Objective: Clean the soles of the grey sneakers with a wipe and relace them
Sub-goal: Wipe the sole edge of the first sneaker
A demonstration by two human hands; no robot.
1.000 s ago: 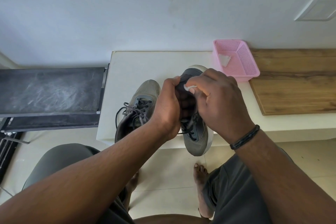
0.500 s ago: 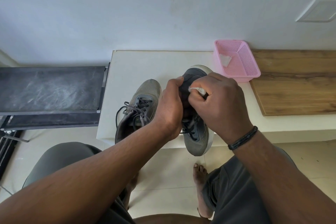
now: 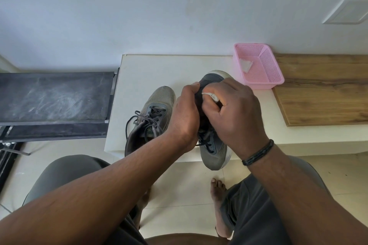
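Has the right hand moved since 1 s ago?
Yes. The right hand, pinching the wipe against the held sneaker, has slid nearer the person, away from the pink basket.

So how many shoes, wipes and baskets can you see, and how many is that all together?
Grey sneakers: 2, one standing on the white table, one held up in the left hand
White wipes: 2, one in the right hand, one in the basket
Pink baskets: 1
Total: 5
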